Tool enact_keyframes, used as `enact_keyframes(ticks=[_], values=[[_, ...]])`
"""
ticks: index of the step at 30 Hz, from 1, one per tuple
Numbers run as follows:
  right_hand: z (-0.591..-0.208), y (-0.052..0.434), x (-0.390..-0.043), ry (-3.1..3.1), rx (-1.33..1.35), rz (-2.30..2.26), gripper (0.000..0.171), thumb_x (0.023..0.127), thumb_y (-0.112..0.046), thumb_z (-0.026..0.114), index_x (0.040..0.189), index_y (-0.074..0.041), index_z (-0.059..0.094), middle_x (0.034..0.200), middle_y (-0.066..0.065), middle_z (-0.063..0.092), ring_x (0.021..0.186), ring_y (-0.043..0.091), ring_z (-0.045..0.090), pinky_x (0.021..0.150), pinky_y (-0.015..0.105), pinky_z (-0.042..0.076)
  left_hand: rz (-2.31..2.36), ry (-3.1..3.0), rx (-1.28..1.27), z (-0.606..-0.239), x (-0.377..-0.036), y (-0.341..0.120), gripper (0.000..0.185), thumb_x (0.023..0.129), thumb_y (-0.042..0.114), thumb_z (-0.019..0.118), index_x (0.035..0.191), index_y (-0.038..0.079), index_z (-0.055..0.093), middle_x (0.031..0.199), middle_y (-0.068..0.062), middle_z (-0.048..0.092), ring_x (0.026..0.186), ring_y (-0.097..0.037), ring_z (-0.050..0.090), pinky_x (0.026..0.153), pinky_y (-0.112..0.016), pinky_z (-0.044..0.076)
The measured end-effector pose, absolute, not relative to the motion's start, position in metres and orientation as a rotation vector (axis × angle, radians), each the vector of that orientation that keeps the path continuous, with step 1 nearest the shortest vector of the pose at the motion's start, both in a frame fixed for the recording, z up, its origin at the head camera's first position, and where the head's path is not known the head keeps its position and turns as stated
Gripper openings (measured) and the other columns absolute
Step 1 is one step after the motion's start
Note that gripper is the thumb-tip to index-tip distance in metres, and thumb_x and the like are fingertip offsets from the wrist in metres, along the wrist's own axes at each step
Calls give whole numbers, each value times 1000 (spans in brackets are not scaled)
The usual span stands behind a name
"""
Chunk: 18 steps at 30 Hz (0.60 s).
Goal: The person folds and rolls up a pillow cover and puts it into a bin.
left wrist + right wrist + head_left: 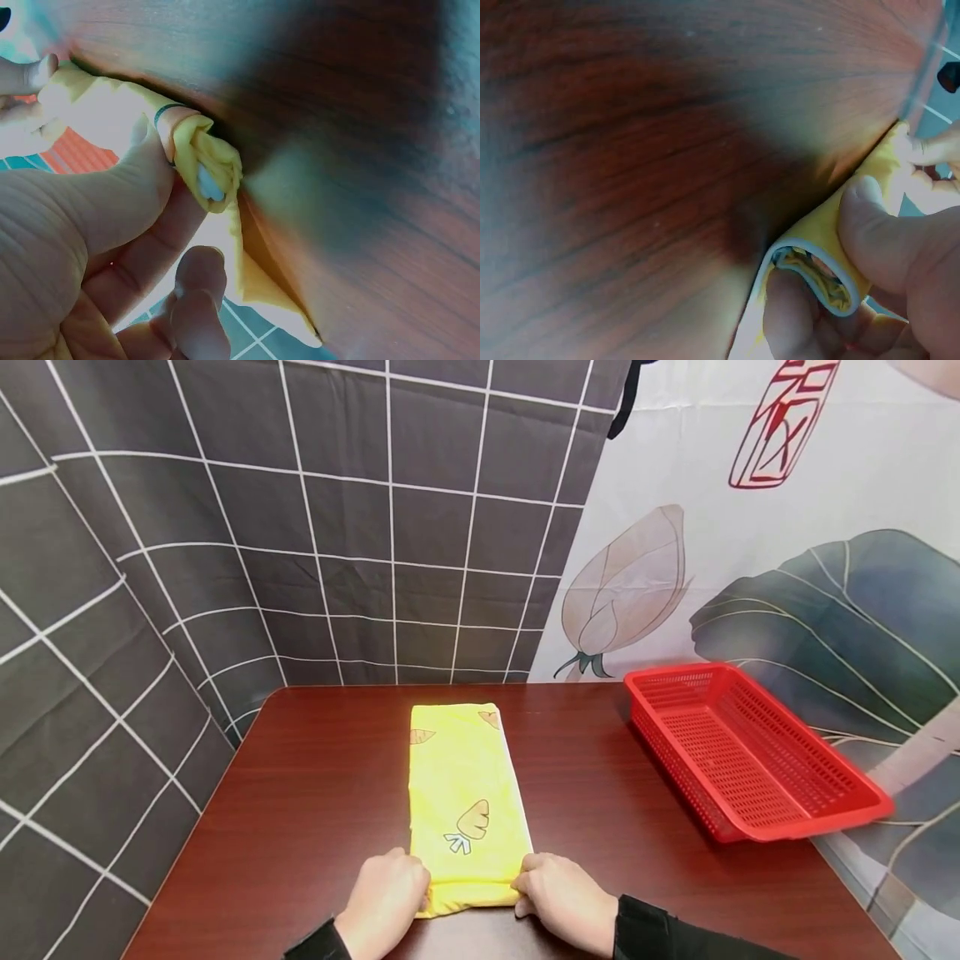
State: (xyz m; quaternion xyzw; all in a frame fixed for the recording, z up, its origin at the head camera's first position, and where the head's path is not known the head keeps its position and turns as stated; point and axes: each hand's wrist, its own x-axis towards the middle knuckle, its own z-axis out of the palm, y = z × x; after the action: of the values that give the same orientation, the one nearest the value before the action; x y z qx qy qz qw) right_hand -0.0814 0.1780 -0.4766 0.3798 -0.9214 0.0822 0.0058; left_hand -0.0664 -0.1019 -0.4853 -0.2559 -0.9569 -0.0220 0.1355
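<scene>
The left hand and right hand pinched both ends of the roll in the yellow cloth, whose flat end lay near the table's far edge; uneven tension could have skewed it.

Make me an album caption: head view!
Left hand and right hand grip a yellow cloth by its rolled near end.

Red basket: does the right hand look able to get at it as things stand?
Likely yes: only tabletop shows between the right hand and the red basket, though it must first release the yellow cloth.
</scene>
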Motion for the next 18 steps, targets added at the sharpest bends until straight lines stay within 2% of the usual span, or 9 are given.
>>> enact_keyframes(ticks=[4, 7, 11, 14, 18], values=[[-474, 179, -85, -2965, 1057, 363, 22, 79, -33, 88, 69, -26, 70, 64, -16, 57, 62, -1, 46, 58, 23, 42, -97, -2802, -726, -483, -67, -103, 34, 60, 20, 87, 54, 26, 54, 57, 9, 51, 56, -14, 46, 51, -32, 40], [-473, 181, -88, -3034, 960, 505, 16, 79, -33, 89, 73, -26, 76, 66, -17, 63, 61, 0, 47, 57, 25, 43, -132, -2823, -713, -483, -68, -102, 35, 60, 24, 90, 55, 27, 56, 57, 10, 51, 57, -13, 46, 52, -32, 41], [-473, 184, -93, -3117, 875, 745, 9, 86, -27, 86, 80, -23, 82, 69, -17, 67, 63, -1, 48, 60, 24, 43, -165, -2836, -716, -483, -67, -103, 32, 64, 20, 89, 56, 26, 58, 57, 11, 49, 57, -12, 45, 53, -30, 41], [-475, 186, -97, -3168, 843, 899, 12, 93, -22, 81, 82, -20, 83, 69, -16, 67, 62, -1, 48, 62, 22, 42, -175, -2830, -725, -483, -65, -102, 28, 65, 17, 86, 56, 25, 61, 57, 11, 50, 58, -12, 45, 54, -29, 39], [-476, 187, -103, -3178, 814, 1039, 12, 95, -19, 79, 84, -19, 85, 73, -12, 71, 60, -2, 50, 60, 21, 43, -91, -2762, -744, -485, -61, -100, 25, 67, 12, 82, 56, 24, 62, 56, 8, 51, 59, -14, 46, 51, -30, 38]])
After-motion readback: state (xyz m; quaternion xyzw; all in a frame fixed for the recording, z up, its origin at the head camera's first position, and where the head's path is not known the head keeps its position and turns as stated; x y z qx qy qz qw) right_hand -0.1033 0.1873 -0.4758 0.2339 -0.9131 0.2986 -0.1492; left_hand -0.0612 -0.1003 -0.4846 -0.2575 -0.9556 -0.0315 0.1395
